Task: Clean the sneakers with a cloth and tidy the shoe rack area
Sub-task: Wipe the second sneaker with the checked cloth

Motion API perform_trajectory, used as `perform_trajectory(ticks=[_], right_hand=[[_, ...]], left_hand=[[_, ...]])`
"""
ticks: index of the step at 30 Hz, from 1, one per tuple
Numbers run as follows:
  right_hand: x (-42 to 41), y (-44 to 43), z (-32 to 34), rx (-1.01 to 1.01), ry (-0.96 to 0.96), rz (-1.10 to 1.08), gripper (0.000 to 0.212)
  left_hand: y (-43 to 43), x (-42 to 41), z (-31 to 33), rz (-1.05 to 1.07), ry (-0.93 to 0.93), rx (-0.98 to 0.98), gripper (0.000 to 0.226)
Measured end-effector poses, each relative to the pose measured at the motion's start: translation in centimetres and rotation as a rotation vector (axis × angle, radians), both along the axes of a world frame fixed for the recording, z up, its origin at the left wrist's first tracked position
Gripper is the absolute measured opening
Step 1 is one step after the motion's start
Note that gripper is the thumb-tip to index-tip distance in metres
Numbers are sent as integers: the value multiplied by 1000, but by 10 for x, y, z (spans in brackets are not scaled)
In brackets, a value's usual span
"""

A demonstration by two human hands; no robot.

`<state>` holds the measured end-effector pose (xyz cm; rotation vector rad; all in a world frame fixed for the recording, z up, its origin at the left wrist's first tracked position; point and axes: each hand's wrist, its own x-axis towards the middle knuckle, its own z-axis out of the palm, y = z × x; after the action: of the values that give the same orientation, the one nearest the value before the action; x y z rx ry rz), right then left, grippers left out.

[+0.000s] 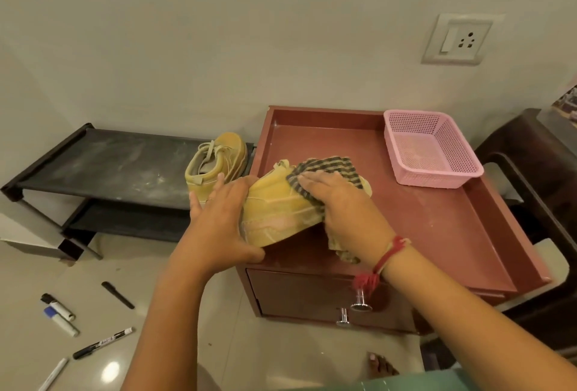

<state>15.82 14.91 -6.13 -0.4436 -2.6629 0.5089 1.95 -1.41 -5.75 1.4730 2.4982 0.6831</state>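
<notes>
A dusty yellow sneaker (278, 206) lies on its side at the front left of the red cabinet top (421, 219). My left hand (218, 222) holds it at the heel and sole, fingers spread and thumb under the sole edge. My right hand (337, 203) presses a brown checked cloth (324, 169) flat against the shoe's upper; part of the cloth hangs below my wrist. The second yellow sneaker (215, 159) stands on the right end of the black shoe rack (103, 166), whose top shelf looks dusty.
A pink plastic basket (431, 147) sits at the cabinet's back right. Several markers (59, 315) lie scattered on the tiled floor at lower left. A dark chair (530, 172) stands to the right of the cabinet. A wall socket (456, 39) is above.
</notes>
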Motion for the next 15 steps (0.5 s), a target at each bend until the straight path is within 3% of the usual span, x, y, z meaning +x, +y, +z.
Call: perform_trajectory(ticks=[4, 8, 11, 15], right_hand=[[9, -13, -1, 13, 42, 78, 57], [4, -7, 3, 37, 47, -10, 52], [5, -22, -3, 110, 28, 88, 55], [5, -3, -1, 112, -44, -65, 57]], left_hand=[[0, 2, 1, -8, 28, -11, 103], [1, 3, 2, 4, 29, -18, 103], [1, 3, 2, -9, 43, -20, 102], [0, 2, 1, -6, 27, -31, 104]])
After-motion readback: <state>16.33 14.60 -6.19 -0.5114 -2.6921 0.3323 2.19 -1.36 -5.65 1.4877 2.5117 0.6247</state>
